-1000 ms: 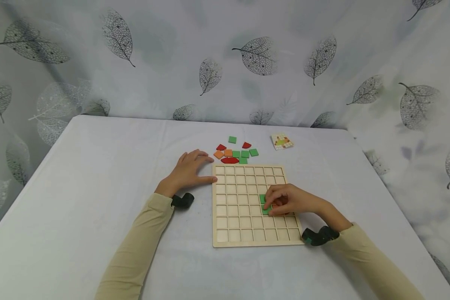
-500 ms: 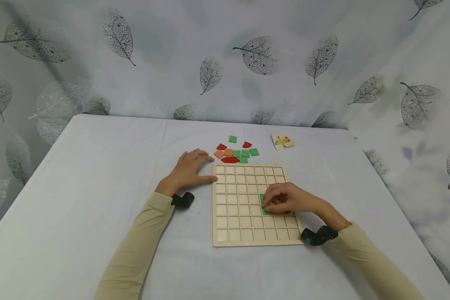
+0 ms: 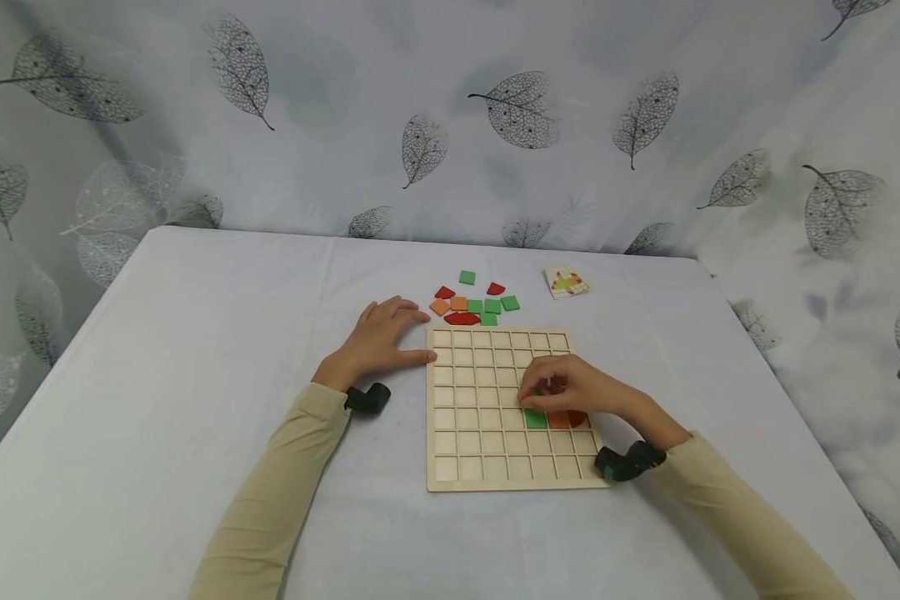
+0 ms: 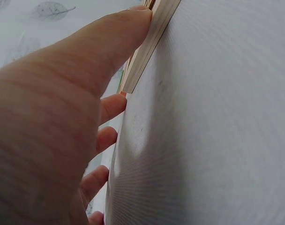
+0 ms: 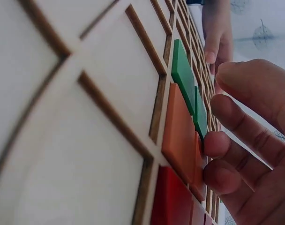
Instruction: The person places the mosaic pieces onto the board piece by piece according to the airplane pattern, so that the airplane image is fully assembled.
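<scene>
My left hand (image 3: 378,337) rests at the left side of the wooden grid board (image 3: 442,482), fingers spread. Its thumb touches the board's edge (image 4: 149,44) in the left wrist view. Over the right half of the board is my right hand (image 3: 573,385), fingers loosely bent with nothing held between them. Beneath and beside it lie a green square tile (image 3: 535,419), an orange tile (image 3: 558,419) and a red tile (image 3: 576,418). The right wrist view shows a near green tile (image 5: 182,75), an orange tile (image 5: 178,133) and another green tile (image 5: 200,115) close to the fingertips.
Beyond the board's far edge lie loose green tiles (image 3: 492,307), orange tiles (image 3: 458,303) and red pieces (image 3: 462,318). A small pattern card (image 3: 566,282) sits to their right. The white-covered table (image 3: 195,350) meets a leaf-print curtain (image 3: 330,108) behind.
My right hand has shifted slightly away from me and to the left, uncovering more of the green, orange and red tiles. My left hand has stayed by the board's edge.
</scene>
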A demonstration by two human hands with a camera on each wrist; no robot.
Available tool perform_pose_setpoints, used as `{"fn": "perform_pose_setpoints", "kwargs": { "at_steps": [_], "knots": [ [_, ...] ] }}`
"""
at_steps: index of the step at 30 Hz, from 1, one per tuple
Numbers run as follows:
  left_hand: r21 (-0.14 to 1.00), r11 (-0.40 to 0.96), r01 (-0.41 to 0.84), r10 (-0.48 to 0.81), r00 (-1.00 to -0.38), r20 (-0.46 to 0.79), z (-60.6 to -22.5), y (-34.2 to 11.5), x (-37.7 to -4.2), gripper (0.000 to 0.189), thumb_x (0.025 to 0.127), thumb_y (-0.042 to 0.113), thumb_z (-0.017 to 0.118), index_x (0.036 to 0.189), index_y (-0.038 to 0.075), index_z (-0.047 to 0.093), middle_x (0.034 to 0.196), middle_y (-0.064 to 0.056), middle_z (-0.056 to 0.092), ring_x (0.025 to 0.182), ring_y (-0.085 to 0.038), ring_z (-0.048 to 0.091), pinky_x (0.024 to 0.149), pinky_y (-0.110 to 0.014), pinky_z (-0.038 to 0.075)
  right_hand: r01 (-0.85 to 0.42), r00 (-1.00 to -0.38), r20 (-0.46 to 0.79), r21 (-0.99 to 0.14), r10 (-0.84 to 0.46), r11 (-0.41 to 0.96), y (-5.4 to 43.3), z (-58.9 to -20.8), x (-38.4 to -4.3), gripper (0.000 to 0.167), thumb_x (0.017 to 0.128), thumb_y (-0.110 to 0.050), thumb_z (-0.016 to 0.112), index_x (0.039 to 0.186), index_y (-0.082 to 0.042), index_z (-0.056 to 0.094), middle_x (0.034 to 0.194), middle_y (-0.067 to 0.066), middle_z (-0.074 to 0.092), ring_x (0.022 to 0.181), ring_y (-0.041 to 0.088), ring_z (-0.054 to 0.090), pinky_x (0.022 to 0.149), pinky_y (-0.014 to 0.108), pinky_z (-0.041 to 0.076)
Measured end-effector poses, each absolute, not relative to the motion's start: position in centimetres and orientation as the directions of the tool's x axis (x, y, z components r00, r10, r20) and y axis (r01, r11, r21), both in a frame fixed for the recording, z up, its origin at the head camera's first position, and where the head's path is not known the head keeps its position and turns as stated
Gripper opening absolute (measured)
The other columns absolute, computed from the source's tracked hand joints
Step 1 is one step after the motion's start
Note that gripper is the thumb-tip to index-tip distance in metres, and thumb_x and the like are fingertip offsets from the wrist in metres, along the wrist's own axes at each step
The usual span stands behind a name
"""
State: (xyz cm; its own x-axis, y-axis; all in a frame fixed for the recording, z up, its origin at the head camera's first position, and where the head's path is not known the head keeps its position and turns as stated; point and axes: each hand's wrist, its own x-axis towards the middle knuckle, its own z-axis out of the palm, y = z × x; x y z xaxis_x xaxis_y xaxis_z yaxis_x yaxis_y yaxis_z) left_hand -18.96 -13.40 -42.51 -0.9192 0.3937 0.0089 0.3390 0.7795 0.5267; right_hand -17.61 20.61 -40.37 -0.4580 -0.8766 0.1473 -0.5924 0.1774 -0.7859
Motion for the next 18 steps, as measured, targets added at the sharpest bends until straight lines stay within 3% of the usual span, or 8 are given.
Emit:
{"fn": "perform_pose_setpoints", "kwargs": {
  "at_steps": [6, 13, 18],
  "knots": [
    [0.525, 0.779, 0.343, 0.398, -0.917, 0.010, -42.5, -13.4, -19.0, 0.065, 0.083, 0.052, 0.071, 0.135, 0.017, 0.056, 0.144, -0.007, 0.043, 0.140, -0.027, 0.030, 0.120, -0.051, 0.005, -0.597, -0.488, 0.124, -0.769, -0.864, 0.227, 20.5, -40.0, -18.1, 0.015, 0.086, 0.004, 0.070, 0.098, -0.005, 0.073, 0.094, 0.007, 0.068, 0.073, 0.013, 0.056, 0.056, 0.023, 0.050],
    [0.525, 0.777, 0.348, 0.402, -0.916, 0.012, -42.6, -13.4, -19.1, 0.066, 0.083, 0.053, 0.071, 0.136, 0.017, 0.056, 0.144, -0.007, 0.042, 0.140, -0.027, 0.030, 0.120, -0.051, 0.006, -0.584, -0.512, 0.118, -0.774, -0.851, 0.244, 20.6, -40.2, -19.1, 0.016, 0.086, 0.006, 0.069, 0.098, -0.002, 0.072, 0.092, 0.009, 0.067, 0.065, 0.017, 0.053, 0.055, 0.023, 0.048],
    [0.530, 0.771, 0.354, 0.406, -0.914, 0.019, -42.5, -13.4, -19.0, 0.066, 0.082, 0.053, 0.071, 0.136, 0.017, 0.056, 0.144, -0.007, 0.043, 0.140, -0.027, 0.031, 0.120, -0.051, 0.005, -0.582, -0.527, 0.115, -0.771, -0.842, 0.259, 20.6, -40.2, -19.7, 0.015, 0.088, 0.002, 0.069, 0.100, -0.005, 0.071, 0.094, 0.005, 0.068, 0.072, 0.012, 0.054, 0.061, 0.022, 0.050]
  ]
}}
